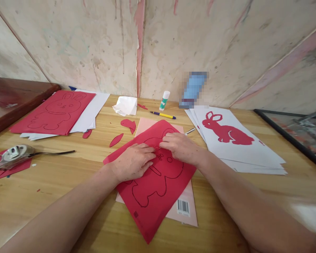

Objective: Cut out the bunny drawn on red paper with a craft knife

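Note:
A red paper sheet (152, 196) with a black rabbit outline lies on a pink pad (184, 211) at the table's middle. My left hand (133, 162) rests flat on the sheet, fingers stretched toward the drawn face. My right hand (180, 147) meets it from the right, fingers curled and pinched at a small cut-out spot in the paper; what they pinch is too small to make out. A thin metal tool tip (189, 131) pokes out beyond my right hand.
White sheets with a red rabbit cut-out (226, 131) lie right. Another red rabbit drawing (55, 112) on white paper lies far left. A glue stick (164, 100), pen (163, 115), crumpled tissue (125, 105), red scraps (128, 123) and a tape dispenser (14, 154) are about.

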### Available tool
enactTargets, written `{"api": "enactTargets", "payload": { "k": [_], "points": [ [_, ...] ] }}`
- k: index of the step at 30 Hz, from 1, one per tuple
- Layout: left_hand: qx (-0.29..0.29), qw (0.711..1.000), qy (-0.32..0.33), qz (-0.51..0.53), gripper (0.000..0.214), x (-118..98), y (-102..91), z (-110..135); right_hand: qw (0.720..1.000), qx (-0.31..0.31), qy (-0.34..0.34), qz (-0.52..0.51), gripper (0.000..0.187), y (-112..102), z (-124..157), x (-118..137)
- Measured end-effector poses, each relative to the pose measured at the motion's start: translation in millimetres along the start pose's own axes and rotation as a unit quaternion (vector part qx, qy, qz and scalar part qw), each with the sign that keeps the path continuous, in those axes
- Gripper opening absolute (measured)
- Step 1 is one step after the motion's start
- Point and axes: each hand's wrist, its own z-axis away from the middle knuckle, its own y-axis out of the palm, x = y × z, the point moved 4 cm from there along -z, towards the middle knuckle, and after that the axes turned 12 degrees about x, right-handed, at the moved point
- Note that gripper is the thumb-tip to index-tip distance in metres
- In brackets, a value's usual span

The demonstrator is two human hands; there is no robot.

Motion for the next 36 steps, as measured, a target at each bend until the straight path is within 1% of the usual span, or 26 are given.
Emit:
{"api": "enactTargets", "payload": {
  "k": [3,7,14,21,32,36],
  "points": [
    [-0.003,1.0,0.012,-0.007,0.025,-0.3,2.2,0.5,1.0,-0.026,-0.011,0.003,0.028,-0.8,1.0,-0.5],
    [0.01,1.0,0.019,-0.018,0.029,-0.5,4.2,0.4,0.998,-0.05,-0.031,0.012,0.027,-1.3,1.6,-0.1],
    [0.018,1.0,0.015,-0.008,0.031,1.0,4.6,0.5,0.997,-0.057,-0.052,0.001,0.025,-1.0,0.3,-0.9],
    [0.019,1.0,0.013,-0.008,0.032,0.9,4.9,1.4,0.997,-0.047,-0.058,-0.018,0.029,-2.5,-0.4,-2.6],
    [0.023,1.0,0.01,-0.012,0.032,1.0,3.5,0.8,0.997,-0.054,-0.051,-0.012,0.028,-0.8,-0.4,-4.0],
    [0.018,1.0,0.022,-0.013,0.033,0.7,2.9,0.4,0.997,-0.054,-0.049,-0.02,0.028,-0.9,0.3,-5.3]
  ]
}}
